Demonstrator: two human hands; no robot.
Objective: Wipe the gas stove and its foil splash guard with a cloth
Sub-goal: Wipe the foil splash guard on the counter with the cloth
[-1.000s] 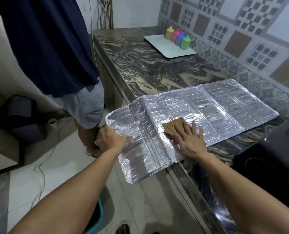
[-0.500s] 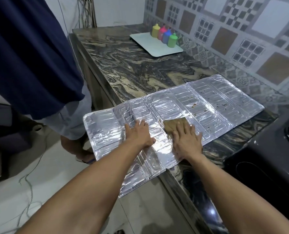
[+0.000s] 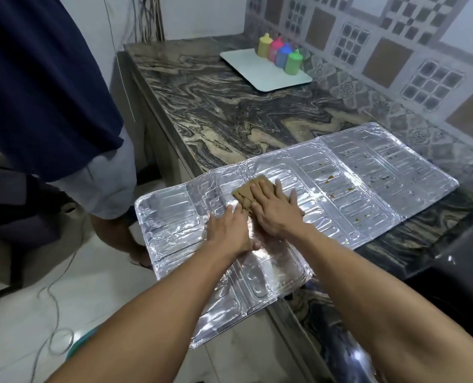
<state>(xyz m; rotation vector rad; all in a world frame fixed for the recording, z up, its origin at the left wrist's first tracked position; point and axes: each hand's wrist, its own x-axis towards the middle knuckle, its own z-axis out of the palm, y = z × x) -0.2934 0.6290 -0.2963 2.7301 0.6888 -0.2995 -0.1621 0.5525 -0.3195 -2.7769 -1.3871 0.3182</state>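
Fingers of the right hand (image 3: 275, 210) lie flat and spread on a brown square cloth (image 3: 247, 193), pressing it down rather than gripping it. Cloth and hand rest on the silver embossed foil splash guard (image 3: 354, 189), which is unfolded flat on the dark marbled stone worktop (image 3: 229, 106). Just left of those fingers, the left hand (image 3: 231, 230) lies palm down on the foil, its fingers open and extended, their tips touching the near edge of the cloth. The panel under and left of the left hand overhangs the worktop's front edge above the pale floor. Right of the right-hand fingers, the foil panels carry scattered brown specks. Far beyond the fingertips, four coloured squeeze bottles (image 3: 280, 53), yellow, pink, blue and green, stand on a white rectangular tray (image 3: 257, 73) by the patterned tile wall. The black gas stove (image 3: 464, 266) shows partly at the right edge. Another person in a navy shirt (image 3: 36, 78) stands off to the left.
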